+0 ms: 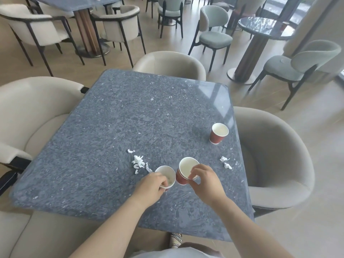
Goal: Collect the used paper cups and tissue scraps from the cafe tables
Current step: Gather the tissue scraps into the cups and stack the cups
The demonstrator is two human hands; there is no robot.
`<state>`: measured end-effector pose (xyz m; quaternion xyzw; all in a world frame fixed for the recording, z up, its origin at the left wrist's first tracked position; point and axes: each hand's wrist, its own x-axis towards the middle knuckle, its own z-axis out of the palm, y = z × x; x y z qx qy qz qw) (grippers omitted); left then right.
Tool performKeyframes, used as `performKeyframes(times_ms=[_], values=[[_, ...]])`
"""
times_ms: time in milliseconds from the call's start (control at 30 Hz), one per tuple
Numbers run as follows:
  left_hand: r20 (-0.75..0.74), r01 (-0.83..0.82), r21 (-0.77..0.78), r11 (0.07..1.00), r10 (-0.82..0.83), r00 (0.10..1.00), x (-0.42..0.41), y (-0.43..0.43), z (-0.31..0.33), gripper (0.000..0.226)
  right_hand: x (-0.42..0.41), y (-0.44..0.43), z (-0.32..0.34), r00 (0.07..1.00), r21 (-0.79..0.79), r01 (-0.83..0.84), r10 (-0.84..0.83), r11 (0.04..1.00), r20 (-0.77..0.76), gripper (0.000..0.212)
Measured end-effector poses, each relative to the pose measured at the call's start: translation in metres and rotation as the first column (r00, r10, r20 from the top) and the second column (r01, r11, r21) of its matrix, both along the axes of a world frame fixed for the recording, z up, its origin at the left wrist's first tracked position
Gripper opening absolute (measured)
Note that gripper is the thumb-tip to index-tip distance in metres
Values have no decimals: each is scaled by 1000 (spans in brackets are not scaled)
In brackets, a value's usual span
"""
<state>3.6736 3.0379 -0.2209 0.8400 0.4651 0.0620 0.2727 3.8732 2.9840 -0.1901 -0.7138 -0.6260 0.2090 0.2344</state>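
On the grey stone table [130, 118] my left hand [153, 185] grips the rim of a red paper cup [168, 175] with white scraps inside. Close to its right, my right hand [202, 176] holds a stack of red paper cups [185, 171] by the rim, tilted toward me. A third red cup [218, 133] stands upright alone near the right edge. White tissue scraps [138, 162] lie just left of the held cups. Two more tissue scraps [225, 162] lie near the right edge.
Beige armchairs surround the table: one on the left [28, 116], one on the right [275, 155], one at the far side [169, 64]. A round table [264, 28] with a cup and green chairs stands at the back right; another table [74, 4] at back left.
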Motion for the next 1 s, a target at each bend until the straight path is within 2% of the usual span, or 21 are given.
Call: performKeyframes(times_ms=[300, 633, 800, 900, 1000], values=[[-94, 75, 55, 996, -69, 993, 61, 29, -1, 11, 46, 14, -22, 996, -67, 73, -70, 995, 52, 4], [-122, 78, 89, 993, -66, 990, 72, 43, -11, 13, 57, 32, -44, 993, -194, 76, -56, 978, 105, 9], [-154, 98, 122, 988, -78, 985, 76, 52, -10, 26, 58, 40, -45, 987, -174, 82, -55, 981, 154, 17], [-105, 88, 121, 989, -75, 992, 78, 56, -5, 23, 54, 44, -39, 981, -156, 64, -33, 986, 193, 29], [-51, 85, 125, 988, -79, 996, 67, 60, -2, 21, 45, 55, -28, 986, -87, 21, -6, 996, 169, 30]])
